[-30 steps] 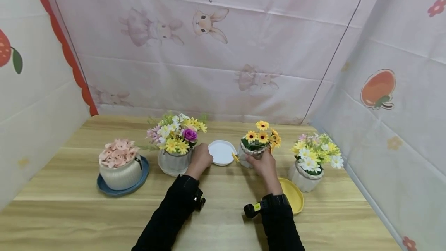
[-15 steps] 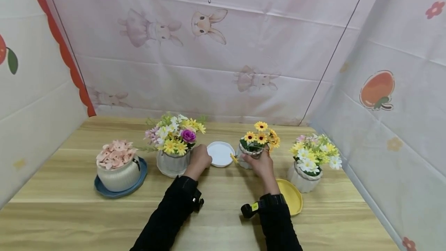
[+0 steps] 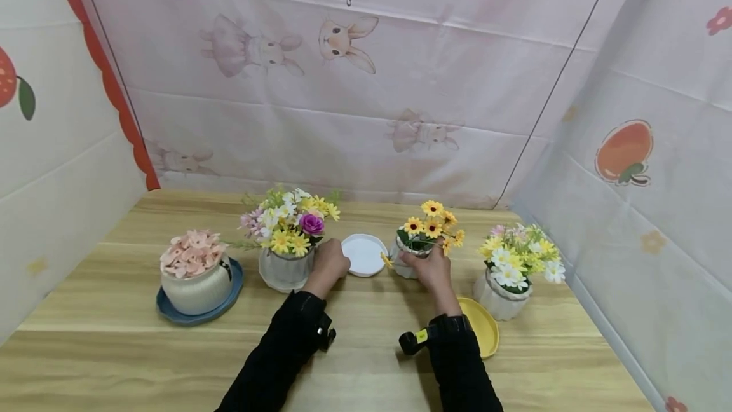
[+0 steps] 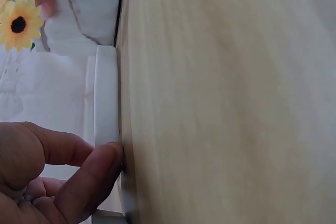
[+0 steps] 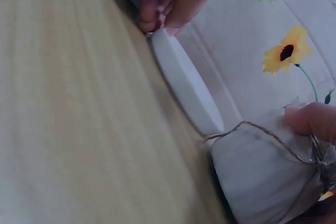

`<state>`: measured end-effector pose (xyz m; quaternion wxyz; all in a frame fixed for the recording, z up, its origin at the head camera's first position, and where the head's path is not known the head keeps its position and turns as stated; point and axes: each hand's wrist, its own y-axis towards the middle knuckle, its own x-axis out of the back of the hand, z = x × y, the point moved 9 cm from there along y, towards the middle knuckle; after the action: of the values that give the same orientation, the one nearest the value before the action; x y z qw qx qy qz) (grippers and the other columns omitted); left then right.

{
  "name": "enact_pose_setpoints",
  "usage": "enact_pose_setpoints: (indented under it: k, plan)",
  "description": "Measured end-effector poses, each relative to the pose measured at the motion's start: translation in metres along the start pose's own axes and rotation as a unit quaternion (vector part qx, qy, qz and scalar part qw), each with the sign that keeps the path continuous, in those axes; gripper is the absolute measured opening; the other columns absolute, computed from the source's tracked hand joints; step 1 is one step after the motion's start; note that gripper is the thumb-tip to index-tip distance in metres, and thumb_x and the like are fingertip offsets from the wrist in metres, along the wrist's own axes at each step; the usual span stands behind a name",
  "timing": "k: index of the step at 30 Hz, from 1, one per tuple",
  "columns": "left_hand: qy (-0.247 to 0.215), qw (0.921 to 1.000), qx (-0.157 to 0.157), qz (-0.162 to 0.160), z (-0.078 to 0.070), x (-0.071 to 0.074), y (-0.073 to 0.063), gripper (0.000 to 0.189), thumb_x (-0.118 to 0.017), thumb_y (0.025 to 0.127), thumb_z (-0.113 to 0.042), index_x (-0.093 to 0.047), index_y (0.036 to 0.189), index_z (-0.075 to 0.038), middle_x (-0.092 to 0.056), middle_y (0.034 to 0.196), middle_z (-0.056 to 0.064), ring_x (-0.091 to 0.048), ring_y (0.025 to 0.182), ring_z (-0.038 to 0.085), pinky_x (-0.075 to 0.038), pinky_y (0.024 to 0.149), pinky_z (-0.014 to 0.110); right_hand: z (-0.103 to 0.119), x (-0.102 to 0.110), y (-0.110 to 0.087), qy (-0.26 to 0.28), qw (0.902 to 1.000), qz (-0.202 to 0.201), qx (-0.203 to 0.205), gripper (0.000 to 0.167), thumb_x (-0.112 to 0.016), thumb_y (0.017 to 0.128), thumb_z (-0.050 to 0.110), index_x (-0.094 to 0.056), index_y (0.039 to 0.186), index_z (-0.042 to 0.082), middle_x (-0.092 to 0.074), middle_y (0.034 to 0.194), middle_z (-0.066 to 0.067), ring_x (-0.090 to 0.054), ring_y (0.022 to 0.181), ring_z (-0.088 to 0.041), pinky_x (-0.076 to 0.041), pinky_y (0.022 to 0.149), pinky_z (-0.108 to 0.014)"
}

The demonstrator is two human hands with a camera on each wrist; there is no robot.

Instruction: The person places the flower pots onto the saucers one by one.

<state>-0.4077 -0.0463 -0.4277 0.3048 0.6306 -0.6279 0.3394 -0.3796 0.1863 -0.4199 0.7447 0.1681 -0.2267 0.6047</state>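
Note:
My left hand pinches the edge of a small white saucer between thumb and fingers, as the left wrist view shows up close. The saucer lies flat on the wooden table. To its right, my right hand grips the rim of a whitish pot with twine around it. Yellow sunflowers with dark centres rise from this pot. One bloom hangs low beside the saucer. Right behind my left hand's knuckles stands a grey-white pot of mixed flowers with a purple rose.
At left, a cream pot of pink flowers sits on a blue saucer. At right stands a pot of white and yellow daisies, beside a yellow saucer partly under my right forearm. Printed cloth walls enclose the table.

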Motion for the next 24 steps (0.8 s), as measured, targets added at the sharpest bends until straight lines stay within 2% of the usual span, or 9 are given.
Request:
enact_pose_setpoints:
  k: [11, 24]
  plan:
    - [-0.018, 0.9998, -0.002, 0.002, 0.0, 0.001, 0.0, 0.006, -0.057, 0.077, 0.002, -0.056, 0.071, 0.001, -0.051, 0.07, 0.012, -0.044, 0.064, 0.024, -0.037, 0.061, 0.032, 0.009, 0.014, 0.002, -0.011, 0.9998, -0.017, 0.007, 0.112, -0.074, 0.076, 0.04, 0.001, 0.145, -0.008, -0.03, 0.131, -0.043, -0.03, 0.123, -0.049, -0.029, 0.1, -0.051]
    - [-0.01, 0.9999, 0.009, 0.008, 0.002, -0.001, 0.003, 0.009, -0.059, 0.075, 0.001, -0.056, 0.067, 0.0, -0.053, 0.07, 0.011, -0.046, 0.065, 0.023, -0.04, 0.064, 0.033, 0.02, -0.003, -0.001, 0.011, 0.9998, -0.013, 0.005, 0.11, -0.076, 0.074, 0.038, -0.004, 0.146, -0.005, -0.03, 0.131, -0.042, -0.03, 0.123, -0.049, -0.03, 0.099, -0.052]
